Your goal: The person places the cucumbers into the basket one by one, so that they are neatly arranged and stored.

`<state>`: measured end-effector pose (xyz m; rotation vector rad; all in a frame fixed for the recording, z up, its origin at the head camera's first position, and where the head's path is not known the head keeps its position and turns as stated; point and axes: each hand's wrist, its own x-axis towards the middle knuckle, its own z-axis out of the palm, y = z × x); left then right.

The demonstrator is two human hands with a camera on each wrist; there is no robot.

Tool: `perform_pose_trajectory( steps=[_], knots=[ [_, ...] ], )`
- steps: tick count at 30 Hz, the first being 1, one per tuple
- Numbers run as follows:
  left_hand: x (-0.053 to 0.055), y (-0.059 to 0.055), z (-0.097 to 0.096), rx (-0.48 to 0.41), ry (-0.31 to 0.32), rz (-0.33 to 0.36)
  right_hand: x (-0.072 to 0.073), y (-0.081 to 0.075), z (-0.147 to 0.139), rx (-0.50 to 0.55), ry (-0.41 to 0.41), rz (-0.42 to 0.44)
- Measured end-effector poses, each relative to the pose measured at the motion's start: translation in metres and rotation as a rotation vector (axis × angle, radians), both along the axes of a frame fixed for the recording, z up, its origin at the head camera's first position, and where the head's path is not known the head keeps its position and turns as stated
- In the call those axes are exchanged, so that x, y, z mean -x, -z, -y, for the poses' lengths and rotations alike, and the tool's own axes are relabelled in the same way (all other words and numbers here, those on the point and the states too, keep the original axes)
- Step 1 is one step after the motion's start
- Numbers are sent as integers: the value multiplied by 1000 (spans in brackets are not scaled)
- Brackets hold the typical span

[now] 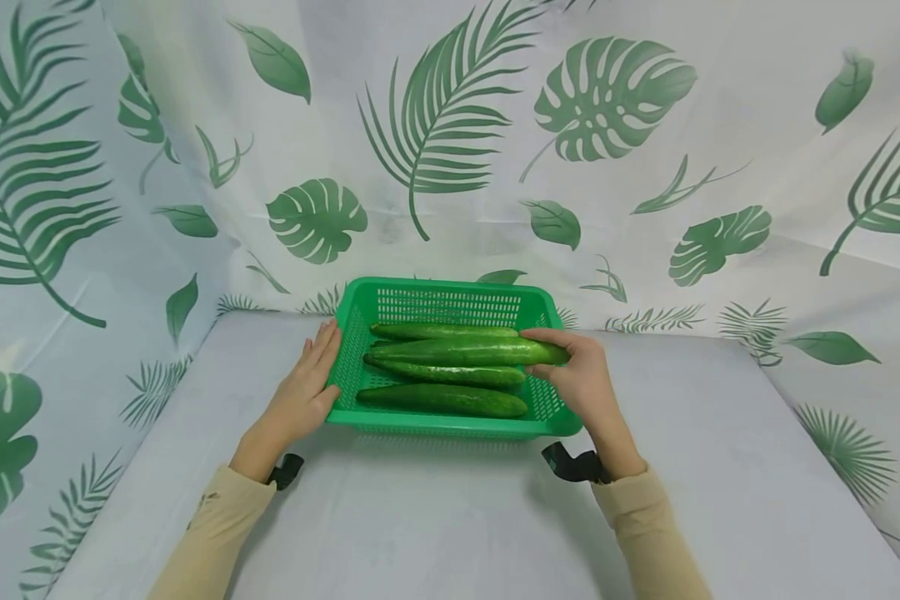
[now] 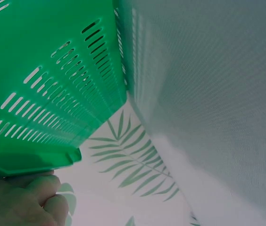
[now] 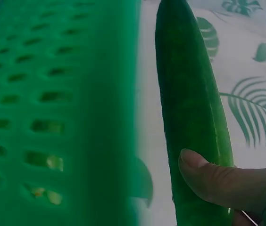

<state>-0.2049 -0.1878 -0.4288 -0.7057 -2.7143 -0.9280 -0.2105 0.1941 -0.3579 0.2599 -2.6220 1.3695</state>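
Note:
A green plastic basket (image 1: 450,427) with slotted walls holds several long green cucumbers, one of them a darker cucumber (image 1: 442,400) along the near side. My right hand (image 1: 581,375) grips one cucumber (image 1: 457,350) by its right end, above the others. In the right wrist view the thumb (image 3: 218,181) presses on the skin of this cucumber (image 3: 189,94), which shows above the basket wall (image 3: 100,117). At the basket's left end my left hand (image 1: 303,387) rests against the rim, its fingers fairly straight. The left wrist view shows these fingers (image 2: 43,195) right at the rim.
The basket stands on a table with a pale cover (image 1: 435,517), near its back edge. A white curtain (image 1: 495,167) printed with green leaves hangs behind and along both sides. Each wrist wears a black strap (image 1: 573,462).

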Motion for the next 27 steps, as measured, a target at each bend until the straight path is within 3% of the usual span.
perform_pose_trajectory(
  steps=[12,17,27],
  knots=[
    [0,1,0,2,2,1,-9,29,11,-139,-76,55],
    [-1,2,1,1,1,-4,-11,34,14,-197,-123,7],
    [0,2,1,4,6,-9,-12,38,16,-240,-143,26]
  ],
)
